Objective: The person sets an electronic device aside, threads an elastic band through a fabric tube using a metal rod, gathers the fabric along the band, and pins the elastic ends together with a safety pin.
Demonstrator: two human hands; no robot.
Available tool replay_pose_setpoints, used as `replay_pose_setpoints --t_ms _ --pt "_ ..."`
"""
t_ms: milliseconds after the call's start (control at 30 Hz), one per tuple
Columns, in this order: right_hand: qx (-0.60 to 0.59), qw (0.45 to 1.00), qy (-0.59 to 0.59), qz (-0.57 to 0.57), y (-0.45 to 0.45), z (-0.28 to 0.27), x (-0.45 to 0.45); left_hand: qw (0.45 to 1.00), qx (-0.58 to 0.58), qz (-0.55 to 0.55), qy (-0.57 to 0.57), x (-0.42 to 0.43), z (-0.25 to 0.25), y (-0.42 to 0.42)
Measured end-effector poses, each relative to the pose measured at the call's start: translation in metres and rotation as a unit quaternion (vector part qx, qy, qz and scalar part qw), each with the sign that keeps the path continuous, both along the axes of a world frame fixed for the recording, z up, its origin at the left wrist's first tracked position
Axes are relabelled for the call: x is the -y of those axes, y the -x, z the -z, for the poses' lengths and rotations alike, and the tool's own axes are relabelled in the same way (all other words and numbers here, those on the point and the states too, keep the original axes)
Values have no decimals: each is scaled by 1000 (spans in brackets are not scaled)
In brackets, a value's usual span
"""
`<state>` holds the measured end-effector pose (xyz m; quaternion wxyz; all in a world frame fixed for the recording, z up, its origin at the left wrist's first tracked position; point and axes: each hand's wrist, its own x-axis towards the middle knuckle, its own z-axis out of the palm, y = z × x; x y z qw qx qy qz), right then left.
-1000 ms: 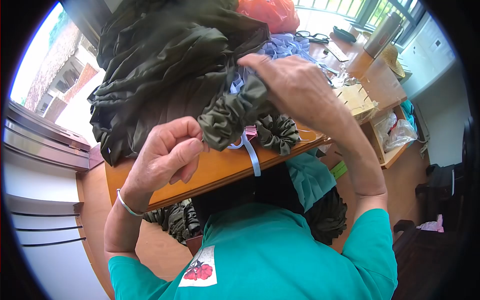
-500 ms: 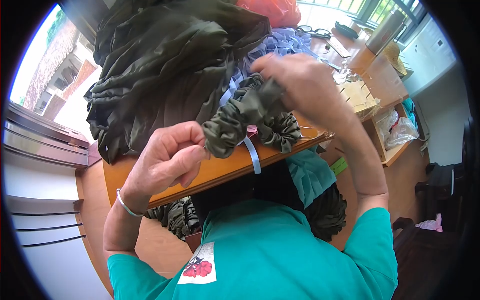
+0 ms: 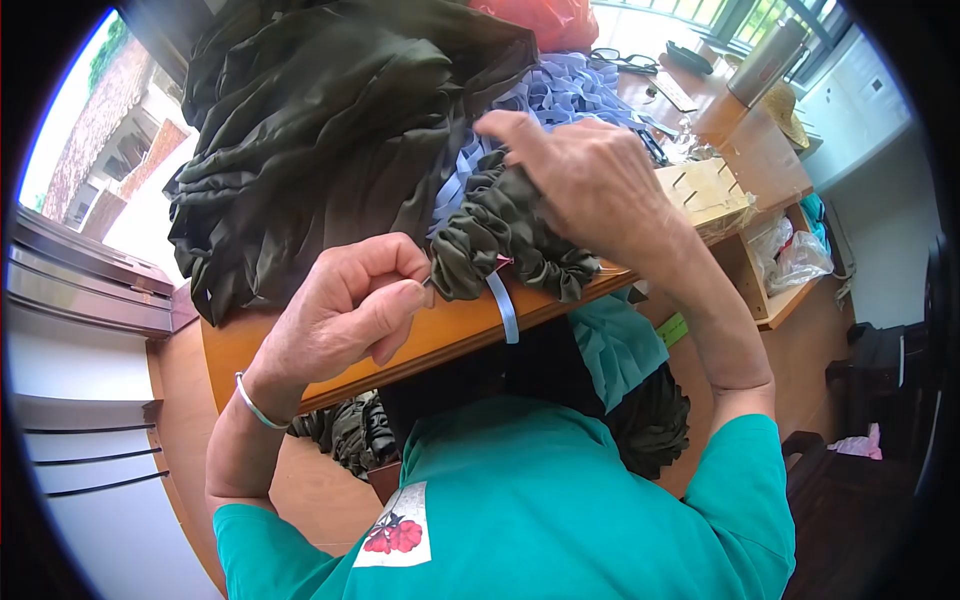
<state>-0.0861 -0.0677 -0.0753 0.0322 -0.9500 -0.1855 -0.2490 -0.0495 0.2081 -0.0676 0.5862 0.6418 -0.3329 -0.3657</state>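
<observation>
A gathered, dark green fabric tube (image 3: 470, 245), ruffled like a scrunchie, hangs over the table's front edge between my hands. My left hand (image 3: 350, 300) is closed in a pinch at its left end, thumb against forefinger; a thin dark bit shows at the fingertips, too small to name. My right hand (image 3: 600, 185) lies over the tube's upper right part, fingers curled down onto the fabric and partly hidden, one digit stretched to the left. Below the tube a light blue strip (image 3: 504, 308) hangs down over the table edge, with a small pink piece near its top.
A big heap of dark green fabric (image 3: 320, 150) covers the table's left side. Light blue strips (image 3: 575, 90) lie in a pile behind my right hand. Glasses (image 3: 625, 60), a wooden block with pegs (image 3: 700, 190) and an open drawer (image 3: 790, 290) are on the right.
The fabric tube has bunched up lower and shifted slightly right with my left hand. My right hand, blurred before, is now steadier, slightly lower and turned over the fabric.
</observation>
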Motion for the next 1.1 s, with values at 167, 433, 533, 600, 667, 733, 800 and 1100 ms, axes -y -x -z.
replay_pose_setpoints --t_ms 167,433,533,600,667,733,800,1100 --pt "-32 998 -62 -3 -6 8 33 999 -31 -12 3 -9 6 1" --pt "-24 990 -109 -85 11 2 -19 999 -50 -7 7 -1 -1 -2" --pt "57 995 -56 -65 -5 10 -3 999 -31 -17 -11 -4 -1 2" --pt "82 995 -31 -46 -9 14 14 999 -28 -19 -7 -10 4 -1" --pt "-9 998 -59 12 -5 11 25 999 -42 -13 -15 -14 7 -1" --pt "-68 995 -71 5 5 14 20 998 -57 -14 -19 -16 7 2" --pt "-39 990 -109 -77 12 5 7 998 -62 -12 -17 -11 3 1" --pt "73 996 -20 -54 -8 15 17 998 -54 -22 -14 -8 -4 6"
